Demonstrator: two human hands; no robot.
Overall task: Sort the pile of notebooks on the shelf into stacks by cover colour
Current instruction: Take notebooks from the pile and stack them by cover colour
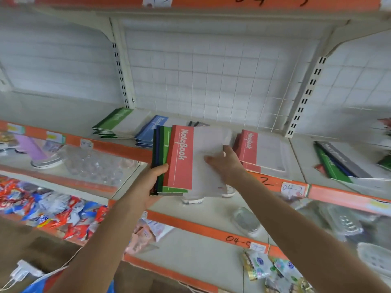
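**Risks**
1. The bundle [161, 144] is fanning out in front of the shelf [296, 155], not over it. If the grip is slackening while the top copy is being drawn off, the lower copies are likely to slide apart and drop towards the clear cups [93, 166] on the level below.
2. The red notebook [179, 157] is lying on top of green, blue and dark covers. A pull that is dragging the next cover along would be putting 2 colours on 1 stack.
3. The red stack [254, 149] is sitting just to the right of the bundle, with the blue stack [149, 131] and green stack [114, 122] to the left. A careless placement is risking a nudge to a neighbouring stack.
4. A mixed pile [338, 163] is waiting in the bay further right, so sorting is judged incomplete.

**Hands**
- The left hand [155, 176] is clamping the bundle at its lower left corner, thumb across the top covers and fingers going underneath, out of sight.
- The right hand [225, 163] is gripping the red notebook at the right edge of its pale cover, thumb lying flat on top, fingers curling around the edge.
- Both hands are working on the same bundle, near each other but not touching.
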